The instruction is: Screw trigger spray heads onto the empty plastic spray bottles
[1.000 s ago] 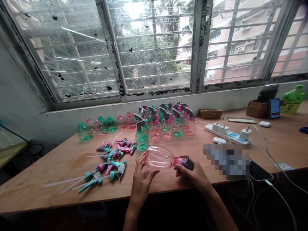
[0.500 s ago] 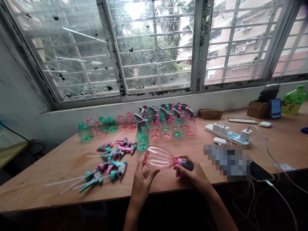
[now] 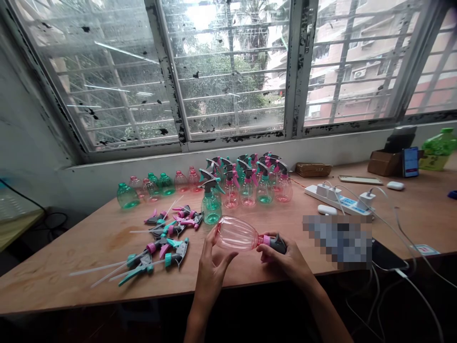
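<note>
A pink see-through spray bottle lies on its side in the air between my hands, over the table's front edge. My left hand grips its base, with the thumb below. At the neck, my right hand is closed round the grey and pink spray head. Just behind the bottle's base stands a green spray bottle with its head on. Loose spray heads with thin tubes lie in a pile to the left, in teal, pink and grey.
Several complete spray bottles stand in a group below the window. Headless bottles stand further left. On the right are a white power strip with cables, a dark phone, a cardboard box and a brown packet.
Both hands stay at almost the same place, and the pink bottle is still held sideways. The whole view has shifted very slightly.
</note>
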### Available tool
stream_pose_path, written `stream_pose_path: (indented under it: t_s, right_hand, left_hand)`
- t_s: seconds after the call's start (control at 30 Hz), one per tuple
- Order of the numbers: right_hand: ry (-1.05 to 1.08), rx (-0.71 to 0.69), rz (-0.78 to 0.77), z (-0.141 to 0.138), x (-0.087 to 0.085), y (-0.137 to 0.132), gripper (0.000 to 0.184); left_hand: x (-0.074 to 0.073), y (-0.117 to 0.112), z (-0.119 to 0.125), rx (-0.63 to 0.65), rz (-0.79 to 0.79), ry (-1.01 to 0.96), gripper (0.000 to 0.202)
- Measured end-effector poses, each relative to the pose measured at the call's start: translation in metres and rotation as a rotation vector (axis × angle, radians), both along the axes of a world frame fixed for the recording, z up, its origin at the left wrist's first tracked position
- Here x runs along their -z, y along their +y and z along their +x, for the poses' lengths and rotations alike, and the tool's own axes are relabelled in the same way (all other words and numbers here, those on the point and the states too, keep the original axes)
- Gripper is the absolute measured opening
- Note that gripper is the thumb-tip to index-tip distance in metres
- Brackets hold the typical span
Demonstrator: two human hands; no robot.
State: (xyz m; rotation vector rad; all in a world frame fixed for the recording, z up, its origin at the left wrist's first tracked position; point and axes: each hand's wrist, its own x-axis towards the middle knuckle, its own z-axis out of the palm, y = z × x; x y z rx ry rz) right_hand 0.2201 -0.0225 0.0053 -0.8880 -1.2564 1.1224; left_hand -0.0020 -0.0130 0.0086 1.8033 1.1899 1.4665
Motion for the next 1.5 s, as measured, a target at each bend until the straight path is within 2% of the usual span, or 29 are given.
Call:
stream_pose_path:
  t_s: [0.17,0.37,0.57,0.73,0.93,1.03,1.2,1.4,1.5]
  right_hand:
    - [0.084,-0.009,-0.03,-0.001,-0.001,-0.001,0.044]
    - [0.096,-0.034,-0.017,-0.001,-0.001,-0.002,0.041]
    - [0.126,-0.004,-0.037,-0.002,0.002,0.001,0.044]
    - [0.07,0.015,-0.032,-0.002,0.002,0.002,0.044]
    - [-0.046,0.067,-0.002,-0.001,-0.002,-0.003,0.045]
    - [-0.044,0.06,-0.018,-0.001,-0.003,-0.006,0.043]
    - [-0.052,0.07,-0.02,0.0,0.0,-0.009,0.039]
    - [0.003,0.067,-0.01,0.003,0.006,-0.008,0.039]
    - [0.012,0.058,-0.032,0.005,0.007,-0.01,0.039]
  left_hand:
    - [0.0,0.0,-0.001,-0.027,0.02,0.051,0.066]
    - [-0.003,-0.003,0.0,-0.041,-0.036,-0.014,0.062]
    - [0.003,0.002,0.0,-0.071,0.039,-0.013,0.055]
    - [-0.001,0.0,0.001,-0.058,0.013,0.023,0.066]
    - [-0.004,-0.002,0.0,-0.009,-0.035,-0.058,0.067]
    - [-0.003,-0.001,-0.002,0.001,0.031,-0.012,0.068]
    - [-0.002,0.0,-0.001,-0.05,0.1,0.093,0.06]
    - [0.004,-0.008,0.004,-0.172,0.061,0.255,0.078]
    - [0.008,-0.013,0.003,-0.182,0.037,0.28,0.063]
